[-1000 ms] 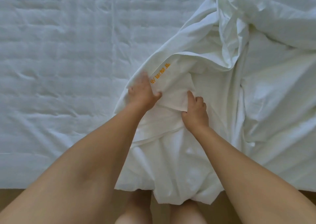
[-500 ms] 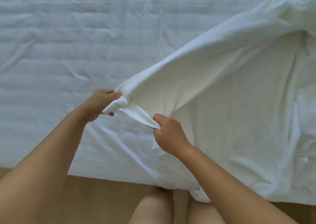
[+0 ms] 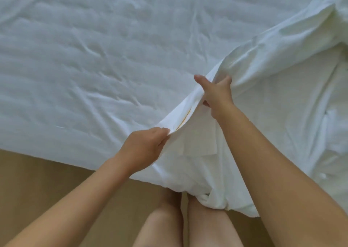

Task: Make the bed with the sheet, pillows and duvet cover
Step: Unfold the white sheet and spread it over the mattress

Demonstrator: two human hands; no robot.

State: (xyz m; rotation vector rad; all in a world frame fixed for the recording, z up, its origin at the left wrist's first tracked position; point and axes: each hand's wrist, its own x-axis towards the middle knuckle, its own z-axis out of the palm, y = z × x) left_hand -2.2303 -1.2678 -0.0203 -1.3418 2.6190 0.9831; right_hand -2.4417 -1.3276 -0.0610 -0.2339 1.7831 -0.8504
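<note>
A white duvet cover [image 3: 278, 99] lies crumpled over the right half of the bed, on top of a wrinkled white sheet [image 3: 94, 48]. Its near edge, with orange stitched lettering, is lifted between my hands. My left hand [image 3: 145, 146] pinches that edge low, close to the bed's front edge. My right hand [image 3: 216, 94] grips the same edge higher up and further in, thumb pointing left. A lower part of the cover hangs off the bed over my legs.
The bed's front edge [image 3: 66, 163] runs diagonally across the lower left. Below it is tan floor [image 3: 37, 190], where my bare legs [image 3: 180, 222] stand against the bed. Bunched fabric [image 3: 335, 30] rises at the far right.
My right hand has moved up along the cover's edge, away from my left hand. The edge with the orange lettering is now stretched between both hands. The view has shifted left, showing more floor.
</note>
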